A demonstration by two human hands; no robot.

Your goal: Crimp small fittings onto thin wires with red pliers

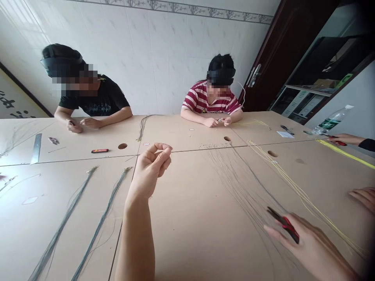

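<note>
Over the middle of the pale table [181,242], the left hand [150,168] is raised with thumb and forefinger pressed tip to tip, the other fingers curled in behind them. A faint sliver shows just under the fingertips, perhaps the end of a fine strand, though it is too small to tell. Low on the right, the right hand [313,244] is wrapped around red-and-black pliers [284,225], whose dark nose points up and to the left; this hand is somewhat blurred.

Beside and beyond the pliers, loose grey strands [227,181] fan across the tabletop, with their small-tipped ends gathered near a round hole [227,139]. Farther right lies a run of yellow cords [293,189]. To the left of the raised arm, two grey-green bundles [106,212] lie side by side, well apart, each with gold-coloured ends at the far tip.

Across the table sit a person in a black shirt [102,97] and a person in a striped shirt [195,99], both with hands together in front of them. At the right edge, a co-worker's hand [348,139] holds a red-handled tool, near a clear bottle [331,121].
</note>
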